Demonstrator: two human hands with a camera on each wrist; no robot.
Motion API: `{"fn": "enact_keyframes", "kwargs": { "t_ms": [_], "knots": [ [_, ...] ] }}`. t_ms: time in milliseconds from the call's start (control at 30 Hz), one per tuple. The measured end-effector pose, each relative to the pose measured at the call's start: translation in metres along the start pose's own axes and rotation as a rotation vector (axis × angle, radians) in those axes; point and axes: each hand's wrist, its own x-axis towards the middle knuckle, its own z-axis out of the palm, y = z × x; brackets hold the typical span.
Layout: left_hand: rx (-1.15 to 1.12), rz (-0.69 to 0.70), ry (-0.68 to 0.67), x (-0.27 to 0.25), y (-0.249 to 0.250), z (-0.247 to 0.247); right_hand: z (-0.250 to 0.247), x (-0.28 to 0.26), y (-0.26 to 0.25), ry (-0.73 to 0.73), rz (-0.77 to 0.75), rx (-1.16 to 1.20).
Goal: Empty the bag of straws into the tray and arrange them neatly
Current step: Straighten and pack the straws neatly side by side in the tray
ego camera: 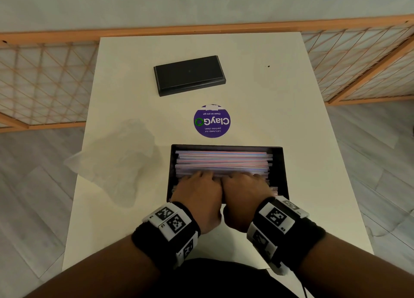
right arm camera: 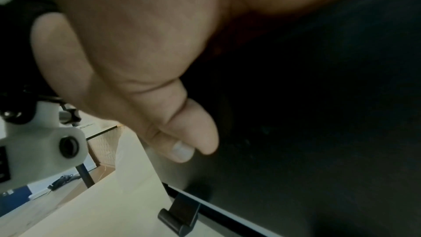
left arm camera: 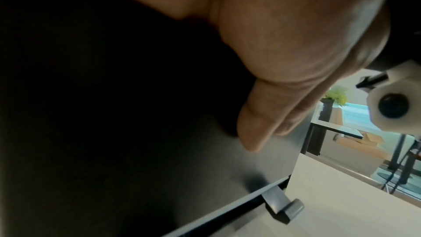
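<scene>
A black tray sits near the table's front edge, filled with pastel straws lying side to side. My left hand and right hand lie side by side on the nearer straws, fingers bent down onto them and tips hidden. In the left wrist view my left thumb lies straight against the tray's dark outer wall. The right wrist view shows my right thumb against the same wall. The empty clear bag lies crumpled left of the tray.
A black lid lies flat at the back of the white table. A round purple sticker is between the lid and the tray. Wooden lattice screens stand behind the table on both sides.
</scene>
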Motion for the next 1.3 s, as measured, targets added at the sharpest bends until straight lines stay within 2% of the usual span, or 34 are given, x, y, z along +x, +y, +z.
{"fn": "enact_keyframes", "kwargs": {
  "t_ms": [200, 467, 733, 867, 1300],
  "knots": [
    [-0.012, 0.013, 0.084, -0.011, -0.015, 0.002, 0.007, -0.007, 0.015, 0.118, 0.075, -0.015],
    [0.026, 0.035, 0.075, -0.012, -0.018, 0.002, 0.012, -0.012, 0.022, 0.175, 0.076, -0.007],
    [0.030, 0.014, 0.065, -0.012, -0.016, 0.005, 0.011, -0.013, 0.017, 0.143, 0.053, -0.075],
    [0.029, 0.032, 0.085, -0.011, -0.018, 0.007, 0.013, -0.013, 0.015, 0.126, 0.018, 0.008],
    [0.057, -0.004, 0.072, -0.013, -0.014, 0.003, 0.013, -0.010, 0.014, 0.081, 0.052, -0.005]
  ]
}}
